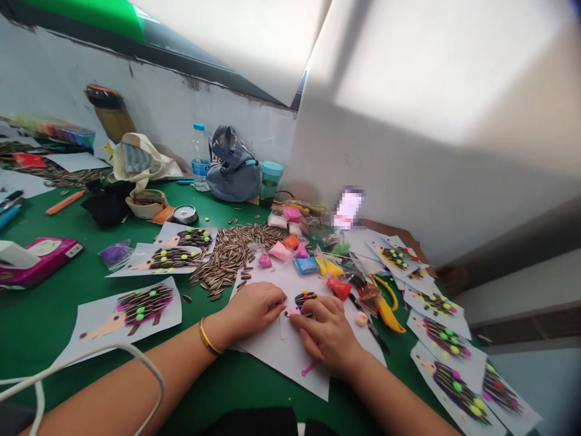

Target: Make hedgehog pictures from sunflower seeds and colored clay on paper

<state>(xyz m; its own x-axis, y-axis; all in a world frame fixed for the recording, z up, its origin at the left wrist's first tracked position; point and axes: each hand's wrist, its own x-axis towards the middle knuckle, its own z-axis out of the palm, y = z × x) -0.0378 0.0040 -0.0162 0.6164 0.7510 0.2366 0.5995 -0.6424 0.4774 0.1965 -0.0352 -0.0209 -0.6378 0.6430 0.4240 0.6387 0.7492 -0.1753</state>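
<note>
In the head camera's view, a person bends both hands to a small seed-and-clay hedgehog (305, 297) lying on white paper (272, 351) atop a green counter (254, 387). The right hand (330, 332) curves over the figure's lower side, fingertips at its pink face, apparently to press or steady it; the left hand (262, 306), fingers bunched, rests just beside it, perhaps bracing the sheet. Whether either grip has closed on anything cannot be told, since the fingers hide their undersides. Striped sunflower seeds (231, 254) and bagged clay, including a red packet (339, 288), border the paper's far side, seemingly kept within reach. A peach clay ball (361, 319) and a yellow-handled tool (388, 312) lie to the right, near the right hand. Hedgehog cards (442, 344) overlap along the right edge. The right hand partly blocks the figure, and a white cable (160, 387) crosses before the left forearm.
</note>
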